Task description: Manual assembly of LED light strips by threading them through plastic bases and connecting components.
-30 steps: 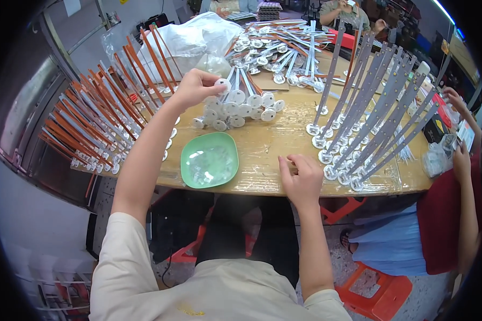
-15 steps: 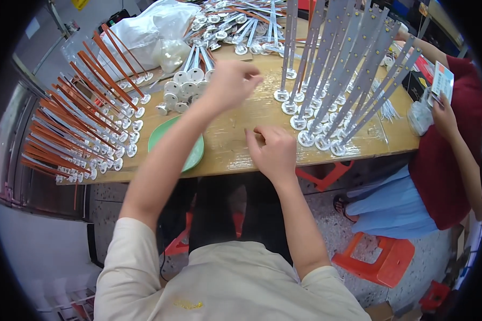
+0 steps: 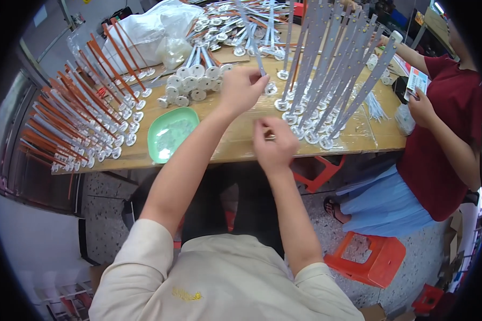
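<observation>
My left hand [image 3: 242, 91] is over the middle of the table, its fingers pinching the lower end of an upright grey LED strip [image 3: 253, 43]. A round white base [image 3: 270, 88] shows just below those fingertips. Nearer to me, by the table's front edge, my right hand [image 3: 276, 143] is closed with curled fingers. Whatever it may hold is too small to make out. Right of both hands, several grey LED strips [image 3: 318, 69] stand upright on round white bases. Left of my left forearm lies a light green tray [image 3: 154, 134] with small clear pieces in it.
Orange-and-white strips [image 3: 64, 117] on white bases crowd the table's left end. White discs on stems [image 3: 190, 83] lie beyond the tray, and a heap of strips [image 3: 225, 27] behind. At right stands a person in a dark red top [image 3: 439, 117], near a red stool [image 3: 367, 259].
An upright LED strip is now in my left hand, which has moved slightly right. My right hand's fingers have curled more. The view has shifted a little, uncovering more of the green tray.
</observation>
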`<action>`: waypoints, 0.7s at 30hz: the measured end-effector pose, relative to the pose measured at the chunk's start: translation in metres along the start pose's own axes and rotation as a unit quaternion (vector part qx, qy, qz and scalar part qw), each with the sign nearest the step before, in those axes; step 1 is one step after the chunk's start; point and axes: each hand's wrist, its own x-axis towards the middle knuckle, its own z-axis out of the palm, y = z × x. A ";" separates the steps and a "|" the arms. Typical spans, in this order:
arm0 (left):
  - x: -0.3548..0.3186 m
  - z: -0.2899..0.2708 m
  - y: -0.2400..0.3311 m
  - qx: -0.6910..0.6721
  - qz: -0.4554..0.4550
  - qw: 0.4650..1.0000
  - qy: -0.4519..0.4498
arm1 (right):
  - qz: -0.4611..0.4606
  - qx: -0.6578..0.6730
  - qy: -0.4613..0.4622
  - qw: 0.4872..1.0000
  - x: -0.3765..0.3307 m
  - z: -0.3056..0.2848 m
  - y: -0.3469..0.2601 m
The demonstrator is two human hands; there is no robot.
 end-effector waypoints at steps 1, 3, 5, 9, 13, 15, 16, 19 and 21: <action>-0.016 -0.015 0.022 -0.011 -0.005 1.000 0.005 | -0.008 0.007 0.026 1.000 0.001 -0.011 -0.007; -0.058 -0.040 0.045 -0.087 -0.032 0.996 0.015 | 0.015 0.079 0.045 0.996 -0.010 -0.024 -0.026; -0.108 -0.055 0.062 -0.216 -0.087 0.972 0.014 | -0.005 0.189 0.032 0.981 -0.022 -0.037 -0.056; -0.190 -0.065 0.081 -0.394 -0.189 0.899 0.028 | -0.075 0.126 -0.096 0.984 -0.049 -0.064 -0.113; -0.243 -0.065 0.080 -0.434 -0.223 0.872 0.039 | -0.092 0.118 -0.143 0.978 -0.082 -0.079 -0.129; -0.262 -0.070 0.079 -0.433 -0.232 0.870 0.034 | -0.100 0.120 -0.176 0.972 -0.093 -0.085 -0.136; -0.270 -0.073 0.078 -0.424 -0.226 0.877 0.030 | -0.101 0.120 -0.183 0.970 -0.101 -0.087 -0.139; -0.283 -0.086 0.081 -0.386 -0.216 0.897 0.020 | -0.133 0.133 -0.205 0.960 -0.111 -0.088 -0.147; -0.291 -0.092 0.072 -0.325 -0.192 0.926 -0.010 | -0.151 0.127 -0.222 0.955 -0.112 -0.089 -0.149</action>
